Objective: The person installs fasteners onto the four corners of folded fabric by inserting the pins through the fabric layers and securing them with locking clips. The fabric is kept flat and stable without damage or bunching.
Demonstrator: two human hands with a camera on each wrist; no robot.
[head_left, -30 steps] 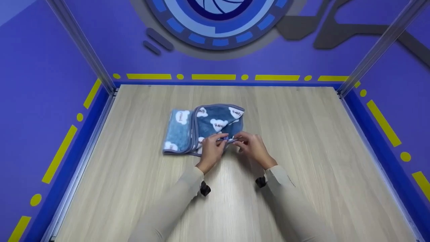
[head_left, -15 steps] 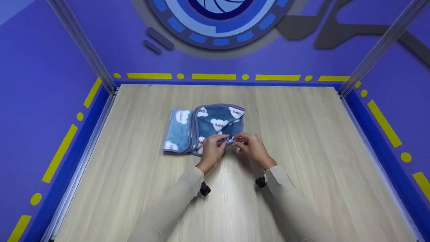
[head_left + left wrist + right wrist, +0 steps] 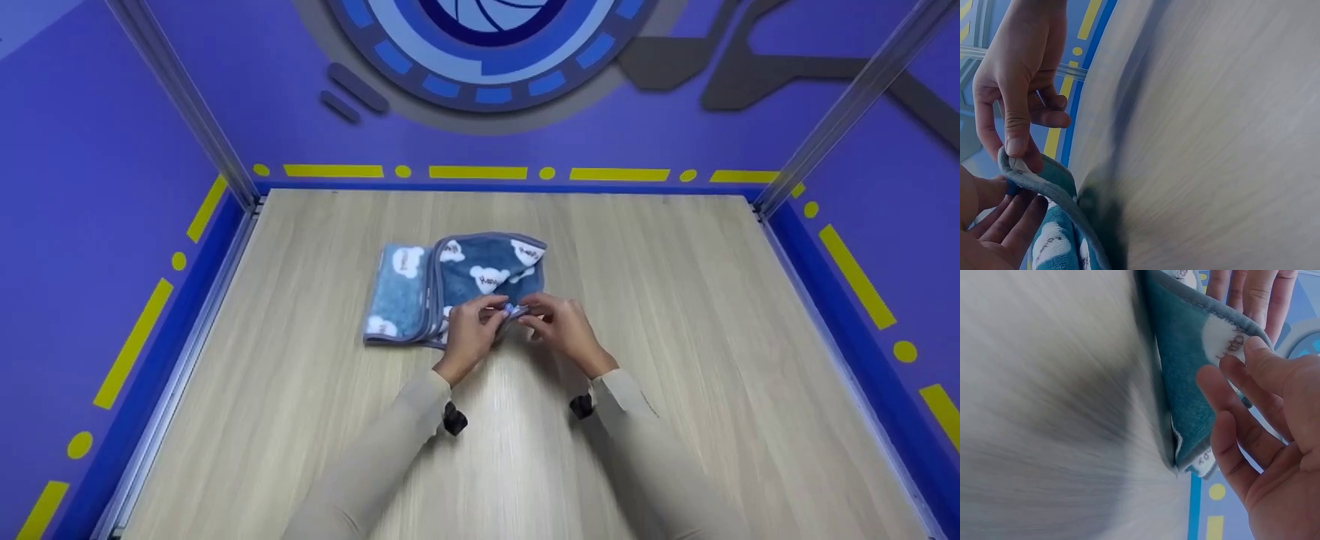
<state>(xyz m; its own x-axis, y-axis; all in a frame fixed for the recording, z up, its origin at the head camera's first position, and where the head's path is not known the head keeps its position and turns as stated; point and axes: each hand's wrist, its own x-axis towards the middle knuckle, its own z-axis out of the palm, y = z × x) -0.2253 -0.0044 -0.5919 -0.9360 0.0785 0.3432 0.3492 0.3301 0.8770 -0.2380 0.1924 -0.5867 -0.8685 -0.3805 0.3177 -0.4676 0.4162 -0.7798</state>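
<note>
A folded plush towel [image 3: 465, 281], blue with white bear heads and a grey trim, lies on the table, its front right corner lifted. My right hand [image 3: 566, 330] pinches the trim of that corner between thumb and index finger, the other fingers loosely bent, as the right wrist view shows. Opposite it, my left hand [image 3: 472, 330] pinches a small blue object [image 3: 1012, 187] against the same edge. This object is mostly hidden by the fingers, and its kind cannot be told. In the right wrist view the raised corner [image 3: 1185, 377] stands off the table.
The wooden table [image 3: 675, 337] extends around the towel on all sides. Blue-purple panels [image 3: 480, 142] with yellow marks stand at the back and both sides, with metal posts [image 3: 180, 97] at the corners. A black wrist device [image 3: 454, 420] sits on each sleeve.
My left hand has shifted slightly to the left, and more of the small blue object shows between the fingertips. The right hand and the rest of the towel stay nearly still.
</note>
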